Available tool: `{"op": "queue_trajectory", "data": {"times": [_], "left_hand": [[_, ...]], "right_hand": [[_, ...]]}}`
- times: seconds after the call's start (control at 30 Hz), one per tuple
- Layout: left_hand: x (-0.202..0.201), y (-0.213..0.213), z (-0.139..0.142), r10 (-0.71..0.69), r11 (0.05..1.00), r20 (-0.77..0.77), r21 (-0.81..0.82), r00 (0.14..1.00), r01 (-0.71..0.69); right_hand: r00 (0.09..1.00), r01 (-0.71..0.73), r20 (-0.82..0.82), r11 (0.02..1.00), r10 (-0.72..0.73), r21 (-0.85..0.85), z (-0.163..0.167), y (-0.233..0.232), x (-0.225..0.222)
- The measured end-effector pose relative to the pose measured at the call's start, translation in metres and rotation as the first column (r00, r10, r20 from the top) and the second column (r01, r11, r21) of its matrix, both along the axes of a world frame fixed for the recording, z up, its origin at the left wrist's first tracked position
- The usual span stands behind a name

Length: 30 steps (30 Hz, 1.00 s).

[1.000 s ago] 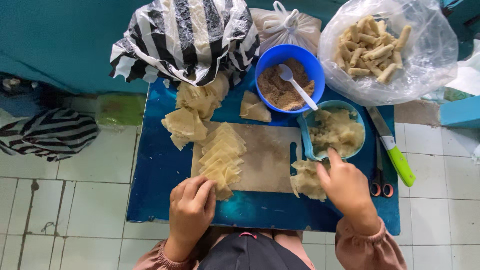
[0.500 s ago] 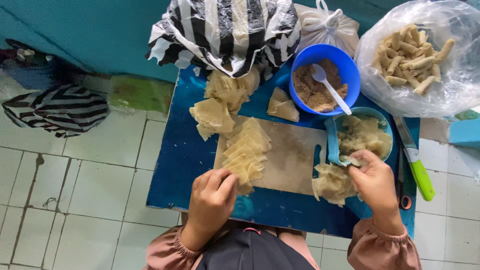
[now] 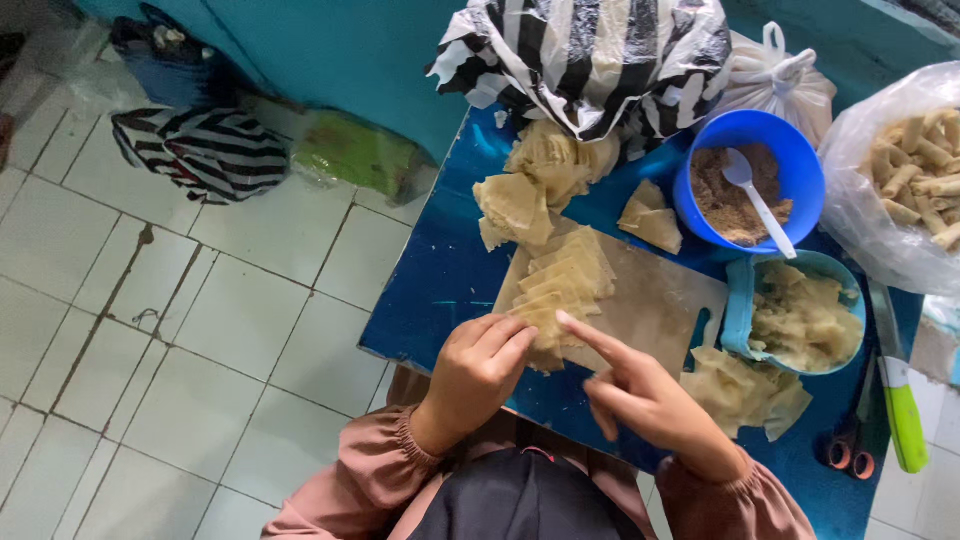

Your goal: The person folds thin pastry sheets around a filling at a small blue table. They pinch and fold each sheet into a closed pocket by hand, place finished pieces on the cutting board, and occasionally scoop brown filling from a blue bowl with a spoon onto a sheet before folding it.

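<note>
My left hand (image 3: 482, 365) curls narrow over the near end of the stack of pale wrapper sheets (image 3: 560, 290), fingertips pinching at the lowest sheet. My right hand (image 3: 640, 400) comes in beside it with the index finger stretched out, its tip touching the same near end of the stack; the other fingers are folded in, holding nothing.

The stack lies on the wooden cutting board (image 3: 650, 310), toward the board's left side, fanned from its far edge down to its near edge. The board sits on the blue table (image 3: 440, 280).

Right of the board stands a light blue container (image 3: 805, 315) of pale filling, and just near of that lies a loose heap of wrapper pieces (image 3: 740, 390). Beyond the board's far right corner is a blue bowl (image 3: 750, 180) of brown crumbly stuff with a white spoon (image 3: 757, 200) in it. Beyond the board's far left corner lie more crumpled wrappers (image 3: 530, 190), under a black-and-white striped bag (image 3: 590, 55). Well right of the board are a green-handled knife (image 3: 897, 390), scissors (image 3: 850, 445) and a clear bag of rolled pieces (image 3: 915, 170).
</note>
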<state>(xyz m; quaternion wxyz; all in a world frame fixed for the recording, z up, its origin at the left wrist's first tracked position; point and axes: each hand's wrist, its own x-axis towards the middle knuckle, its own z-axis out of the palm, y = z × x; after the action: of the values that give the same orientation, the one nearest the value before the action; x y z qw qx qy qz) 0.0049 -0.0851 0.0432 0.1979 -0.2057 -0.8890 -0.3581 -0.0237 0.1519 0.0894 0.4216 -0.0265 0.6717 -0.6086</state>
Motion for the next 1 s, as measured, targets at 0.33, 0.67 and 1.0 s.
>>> {"op": "queue_trajectory", "data": {"times": [0.33,0.67,1.0], "left_hand": [[-0.003,-0.004,0.005,0.005,0.997,0.110,0.077,0.994,-0.013],[-0.009,-0.008,0.008,0.025,0.998,0.121,0.057,0.992,-0.032],[-0.011,-0.007,0.008,0.024,0.999,0.190,-0.027,0.982,-0.019]], "right_hand": [[0.499,0.019,-0.246,0.273,0.831,0.962,-0.010,-0.037,0.005],[0.288,0.246,-0.347,0.281,0.893,0.928,0.010,-0.028,0.014],[0.149,0.188,-0.267,0.238,0.952,0.953,0.005,-0.033,-0.006]]}}
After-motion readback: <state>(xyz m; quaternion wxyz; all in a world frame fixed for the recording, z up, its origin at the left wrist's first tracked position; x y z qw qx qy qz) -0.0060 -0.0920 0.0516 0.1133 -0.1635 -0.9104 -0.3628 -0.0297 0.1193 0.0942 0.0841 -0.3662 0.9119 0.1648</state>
